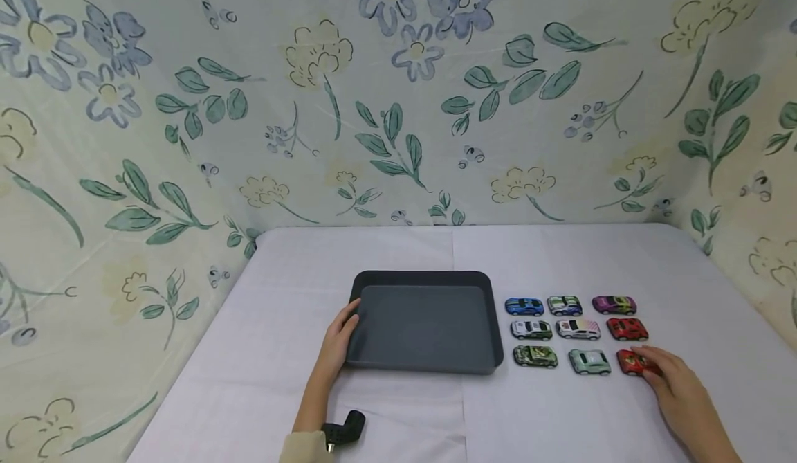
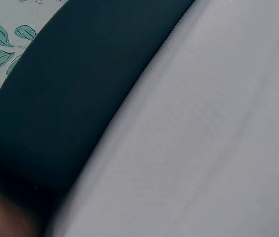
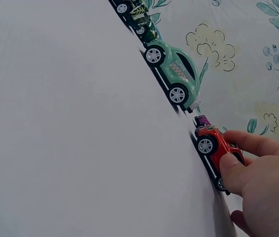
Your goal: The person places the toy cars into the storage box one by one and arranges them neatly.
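Note:
My left hand holds a dark grey rectangular tray by its left side, fingertips at the rim. The tray's outer wall fills much of the left wrist view, with only blurred parts of that hand at the frame's left edge. My right hand pinches a red toy car between thumb and fingers, at the near right corner of a group of toy cars. Its wheels are close over the white cloth. Beside it stands a pale green toy car, and behind it another red toy car.
More toy cars stand in rows right of the tray: a camouflage one, a white-and-pink one, a blue one and a purple one among them. A white cloth covers the table; floral fabric hangs behind.

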`<state>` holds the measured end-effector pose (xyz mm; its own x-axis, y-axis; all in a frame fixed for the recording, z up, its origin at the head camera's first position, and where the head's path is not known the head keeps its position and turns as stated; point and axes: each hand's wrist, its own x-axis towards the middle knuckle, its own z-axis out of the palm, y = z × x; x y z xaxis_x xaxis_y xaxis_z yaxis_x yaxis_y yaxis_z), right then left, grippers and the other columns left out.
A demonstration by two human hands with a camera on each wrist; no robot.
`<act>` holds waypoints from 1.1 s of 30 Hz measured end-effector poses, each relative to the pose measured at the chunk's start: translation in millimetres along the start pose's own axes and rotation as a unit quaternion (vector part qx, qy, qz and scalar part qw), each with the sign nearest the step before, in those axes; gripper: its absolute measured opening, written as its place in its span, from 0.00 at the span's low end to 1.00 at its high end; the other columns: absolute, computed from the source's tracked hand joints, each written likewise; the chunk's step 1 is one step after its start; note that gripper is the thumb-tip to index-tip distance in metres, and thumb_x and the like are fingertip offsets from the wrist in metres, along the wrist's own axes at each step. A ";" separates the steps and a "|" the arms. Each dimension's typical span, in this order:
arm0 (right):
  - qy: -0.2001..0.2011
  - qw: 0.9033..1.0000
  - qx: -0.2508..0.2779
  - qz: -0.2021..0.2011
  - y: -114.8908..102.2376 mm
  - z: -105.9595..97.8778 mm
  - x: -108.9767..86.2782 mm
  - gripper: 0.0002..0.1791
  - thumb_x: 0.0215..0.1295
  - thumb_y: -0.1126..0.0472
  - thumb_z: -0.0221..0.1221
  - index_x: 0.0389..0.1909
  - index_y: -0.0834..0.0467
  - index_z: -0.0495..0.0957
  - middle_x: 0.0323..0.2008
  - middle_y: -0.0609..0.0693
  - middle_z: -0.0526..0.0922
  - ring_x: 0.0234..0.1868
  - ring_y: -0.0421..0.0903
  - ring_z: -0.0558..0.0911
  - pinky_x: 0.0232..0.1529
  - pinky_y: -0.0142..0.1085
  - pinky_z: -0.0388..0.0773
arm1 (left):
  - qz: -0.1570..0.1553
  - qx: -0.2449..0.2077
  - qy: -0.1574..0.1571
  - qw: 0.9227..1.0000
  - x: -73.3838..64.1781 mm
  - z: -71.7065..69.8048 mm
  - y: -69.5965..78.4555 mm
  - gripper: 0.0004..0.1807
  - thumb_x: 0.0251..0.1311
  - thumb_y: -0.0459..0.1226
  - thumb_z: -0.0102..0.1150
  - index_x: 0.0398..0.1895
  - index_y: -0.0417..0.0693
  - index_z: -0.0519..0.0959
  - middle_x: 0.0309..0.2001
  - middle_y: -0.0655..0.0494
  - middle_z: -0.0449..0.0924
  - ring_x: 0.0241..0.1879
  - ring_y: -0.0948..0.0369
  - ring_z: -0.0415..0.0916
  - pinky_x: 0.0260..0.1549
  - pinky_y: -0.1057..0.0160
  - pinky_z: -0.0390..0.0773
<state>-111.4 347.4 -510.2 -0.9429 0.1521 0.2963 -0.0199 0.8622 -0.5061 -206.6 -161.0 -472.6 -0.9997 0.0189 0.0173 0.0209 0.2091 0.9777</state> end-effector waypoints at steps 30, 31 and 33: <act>-0.097 0.989 0.051 0.101 -11.9 -8.1 7.0 0.33 0.67 0.43 0.44 0.63 0.62 0.61 0.60 0.70 0.60 0.59 0.72 0.57 0.50 0.69 0.55 | 0.010 0.011 0.011 1.000 8.5 1.3 -19.0 0.21 0.67 0.42 0.42 0.63 0.53 0.66 0.67 0.49 0.59 0.69 0.49 0.50 0.67 0.44 0.49; -0.102 0.988 0.050 0.108 -13.3 -7.5 7.5 0.33 0.66 0.42 0.44 0.63 0.61 0.61 0.60 0.70 0.60 0.60 0.72 0.57 0.49 0.69 0.55 | 0.012 0.013 0.012 1.000 8.1 1.1 -19.1 0.22 0.67 0.42 0.42 0.63 0.52 0.66 0.67 0.48 0.59 0.69 0.49 0.50 0.66 0.44 0.50; -0.111 0.986 0.046 0.115 -16.8 -6.9 8.1 0.34 0.65 0.40 0.44 0.63 0.60 0.62 0.61 0.70 0.60 0.59 0.72 0.57 0.48 0.68 0.57 | 0.010 0.014 0.015 1.000 7.1 1.0 -19.0 0.22 0.67 0.42 0.42 0.63 0.52 0.66 0.67 0.48 0.59 0.69 0.49 0.51 0.66 0.44 0.50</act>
<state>-116.4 337.5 -493.7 -0.9752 0.2209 -0.0149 0.1833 0.7677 -0.6140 -214.1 -163.8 -491.2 -0.9990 -0.0054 0.0439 0.0414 0.2358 0.9709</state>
